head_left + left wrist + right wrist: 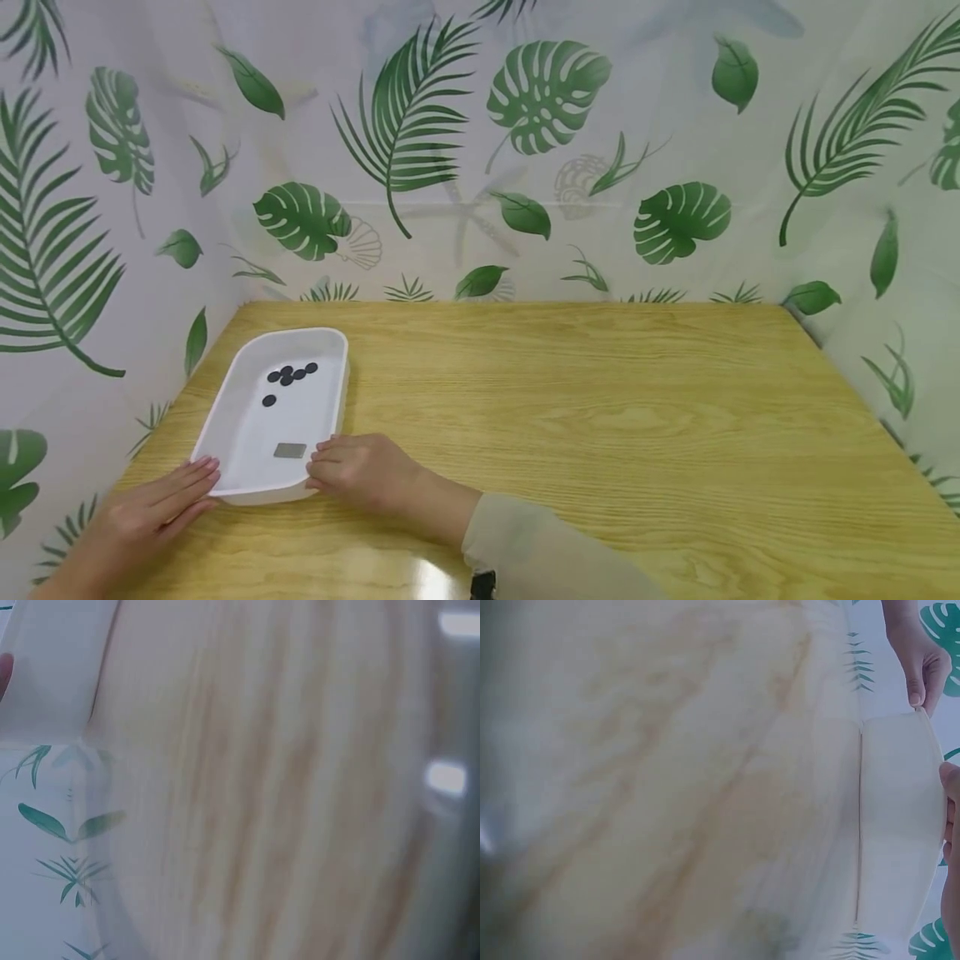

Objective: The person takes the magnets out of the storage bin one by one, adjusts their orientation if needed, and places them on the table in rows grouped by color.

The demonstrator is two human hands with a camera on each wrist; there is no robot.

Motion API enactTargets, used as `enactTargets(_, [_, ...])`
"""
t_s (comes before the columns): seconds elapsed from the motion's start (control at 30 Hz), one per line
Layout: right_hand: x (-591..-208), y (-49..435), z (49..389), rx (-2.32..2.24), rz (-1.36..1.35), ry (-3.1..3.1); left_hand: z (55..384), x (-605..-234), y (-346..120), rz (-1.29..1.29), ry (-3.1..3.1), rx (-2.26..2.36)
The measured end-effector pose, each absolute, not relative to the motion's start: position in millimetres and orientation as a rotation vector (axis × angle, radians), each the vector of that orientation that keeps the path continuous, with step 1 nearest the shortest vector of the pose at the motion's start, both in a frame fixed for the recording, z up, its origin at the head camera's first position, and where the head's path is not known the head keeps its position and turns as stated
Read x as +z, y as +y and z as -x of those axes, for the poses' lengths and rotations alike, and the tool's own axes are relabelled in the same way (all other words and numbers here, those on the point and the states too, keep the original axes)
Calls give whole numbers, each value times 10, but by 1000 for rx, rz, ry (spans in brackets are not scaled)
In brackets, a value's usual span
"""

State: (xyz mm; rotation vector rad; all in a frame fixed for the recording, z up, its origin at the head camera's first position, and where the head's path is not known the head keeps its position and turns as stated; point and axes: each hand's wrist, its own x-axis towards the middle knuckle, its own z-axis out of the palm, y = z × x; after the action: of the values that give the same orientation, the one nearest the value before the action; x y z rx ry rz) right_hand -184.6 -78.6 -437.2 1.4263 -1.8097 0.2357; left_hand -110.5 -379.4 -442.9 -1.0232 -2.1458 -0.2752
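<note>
i see wood-grain desk [600,417], bright glare [435,578] on it; white backdrop [450,221] with green leaf prints [551,96], behind and both sides.

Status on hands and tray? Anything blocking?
Left hand, right hand gripping white tray near corners. Six black discs, grey block inside. No obstruction seen.
</note>
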Motion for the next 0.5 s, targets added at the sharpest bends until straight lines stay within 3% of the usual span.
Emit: enactTargets(0.5, [-4438,-637,1981,373,-1488,-1631,1159,-4451,-3584,1003,-2079,-296])
